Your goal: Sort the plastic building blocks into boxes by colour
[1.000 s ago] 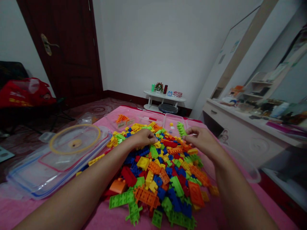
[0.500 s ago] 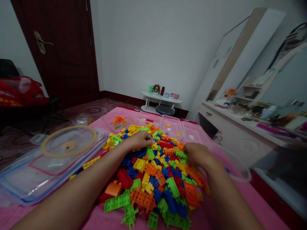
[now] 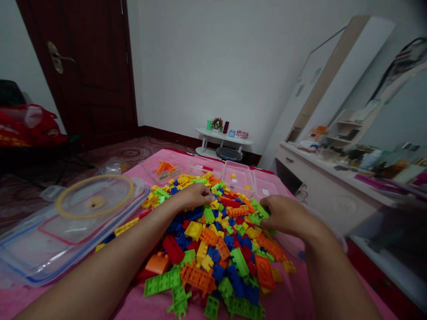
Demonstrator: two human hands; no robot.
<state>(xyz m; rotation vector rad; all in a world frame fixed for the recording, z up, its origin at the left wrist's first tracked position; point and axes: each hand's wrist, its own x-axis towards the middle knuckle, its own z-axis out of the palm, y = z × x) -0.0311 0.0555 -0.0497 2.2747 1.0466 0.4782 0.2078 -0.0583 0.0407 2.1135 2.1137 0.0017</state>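
Note:
A heap of toy building blocks (image 3: 208, 235) in yellow, blue, red, orange and green covers the pink cloth (image 3: 128, 302). My left hand (image 3: 196, 195) rests over the far middle of the heap, its fingers curled in a pinch beside a small yellow block (image 3: 214, 205). Whatever is between those fingertips is hidden. At the heap's right edge, my right hand (image 3: 282, 214) has thumb and fingers closed around a long green block (image 3: 259, 208). Part of that block is behind the fingers.
Clear plastic boxes (image 3: 237, 168) line the table's far side, a few blocks in them. Transparent lids (image 3: 63, 227) with coloured seals are stacked at left. A round clear container (image 3: 340, 242) lies behind my right forearm. A dresser (image 3: 313, 182) stands to the right.
My right hand has shifted slightly right and turned, and the green block now shows at its fingers. The left hand has stayed nearly still.

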